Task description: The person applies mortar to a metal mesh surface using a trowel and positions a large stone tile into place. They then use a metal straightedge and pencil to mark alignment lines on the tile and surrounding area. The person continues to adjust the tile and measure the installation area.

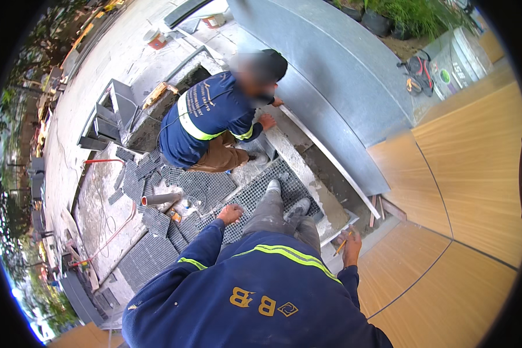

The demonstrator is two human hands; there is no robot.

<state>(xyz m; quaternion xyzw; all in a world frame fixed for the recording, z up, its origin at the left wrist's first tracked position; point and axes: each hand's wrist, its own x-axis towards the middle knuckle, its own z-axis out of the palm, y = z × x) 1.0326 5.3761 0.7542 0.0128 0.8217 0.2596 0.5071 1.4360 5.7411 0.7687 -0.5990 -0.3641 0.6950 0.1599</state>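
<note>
My right hand (351, 246) is closed on a thin yellow pencil (340, 247), beside the near end of a low channel. My left hand (231, 214) hangs over the black grating with its fingers loosely bent and nothing visible in it. In front of me a co-worker (206, 116) in a navy top crouches. One of their hands rests on a rough concrete ledge (298, 162); the other is at the far end of a long pale strip (330, 156). That strip runs along the channel toward my right side.
Black grid panels (151, 255) lie scattered on the left, with a grey pipe (160, 199) and a red hose (107, 243) among them. A grey wall panel (330, 75) and wood-look panels (475, 174) border the right. Buckets (155, 39) stand farther off.
</note>
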